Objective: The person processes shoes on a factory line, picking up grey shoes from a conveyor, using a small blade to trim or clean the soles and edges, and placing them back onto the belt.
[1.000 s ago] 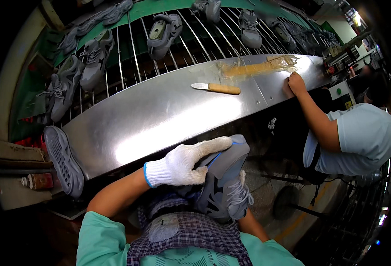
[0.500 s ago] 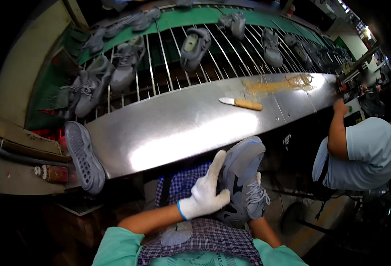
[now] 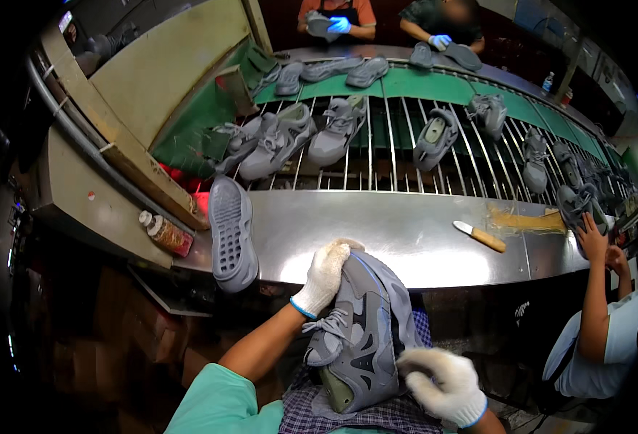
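From my remote seat, through the head camera, I had the grey panelled shoe with grey laces (image 3: pixel 366 318) in front of the dark checked cloth apron (image 3: pixel 312 406), toe toward the bench and underside turned to the right. The left hand in a white knitted glove with a blue cuff edge (image 3: pixel 321 282) was clasped around the toe. The right hand, gloved alike (image 3: pixel 445 380), was at the rear of the shoe's thick grey sole (image 3: pixel 404 311), fingers loosely curled; I could not tell whether they pinched the sole's edge.

I judged the work partway along: laced upper and sole were together, and a thin blue line (image 3: pixel 372 269) ran along the upper, but whether the sole sat tight all round I could not make out. A loose grey sole gridded with small hollows (image 3: pixel 232 231) had no upper with it.

That sole lay across the left end of the shiny metal bench (image 3: pixel 297 224); a short knife with a wooden handle (image 3: pixel 484 237) lay farther right, near a brownish tape strip (image 3: pixel 525 219). Beyond, grey laced shoes (image 3: pixel 275 148) rested on metal rods backed by a green strip (image 3: pixel 422 88). I saw a pale-shirted co-worker (image 3: pixel 597 347) touching another shoe at right, and two gloved people across the line.
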Motion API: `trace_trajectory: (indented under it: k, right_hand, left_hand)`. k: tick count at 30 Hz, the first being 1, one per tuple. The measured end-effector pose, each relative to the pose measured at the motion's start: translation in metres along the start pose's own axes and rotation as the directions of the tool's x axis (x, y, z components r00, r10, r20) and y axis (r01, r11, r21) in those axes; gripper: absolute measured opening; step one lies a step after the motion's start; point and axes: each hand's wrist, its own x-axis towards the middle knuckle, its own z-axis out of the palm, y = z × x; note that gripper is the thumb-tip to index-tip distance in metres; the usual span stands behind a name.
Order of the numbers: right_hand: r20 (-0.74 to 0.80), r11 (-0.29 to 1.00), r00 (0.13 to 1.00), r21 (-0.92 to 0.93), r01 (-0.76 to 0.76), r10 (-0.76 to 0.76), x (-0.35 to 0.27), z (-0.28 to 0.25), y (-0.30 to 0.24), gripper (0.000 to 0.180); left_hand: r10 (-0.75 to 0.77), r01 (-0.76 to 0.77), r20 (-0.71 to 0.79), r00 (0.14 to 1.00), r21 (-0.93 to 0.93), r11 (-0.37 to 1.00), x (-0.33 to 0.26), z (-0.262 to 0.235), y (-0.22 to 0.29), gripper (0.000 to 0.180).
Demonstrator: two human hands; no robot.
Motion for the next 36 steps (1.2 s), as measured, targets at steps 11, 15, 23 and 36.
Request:
trace_trajectory:
  k: [11,15,23,36]
  right_hand:
    - [-0.32,0.929,0.926,-0.362,0.076,-0.2,0.101,0.032,0.055,0.065]
    - [-0.161,0.946,0.982,-0.323,0.04,-0.097,0.153,0.017,0.063,0.041]
    - [-0.116,0.998,0.991,0.013,-0.062,0.063,0.208,0.02,0.111,0.042]
    - [0.074,0.968,0.98,-0.186,-0.167,0.183,0.08,0.013,0.05,0.097]
  left_hand:
    - [0.086,-0.089,0.046,0.995,0.067,0.994,0.005,0.009,-0.005,0.042]
    - [0.086,-0.093,0.066,0.994,0.103,0.99,0.014,0.01,0.0,0.046]
    - [-0.008,-0.009,0.086,0.996,0.196,0.981,0.021,0.019,0.008,0.042]
    - [-0.067,-0.475,0.598,0.799,0.695,0.54,0.053,0.028,0.073,0.034]
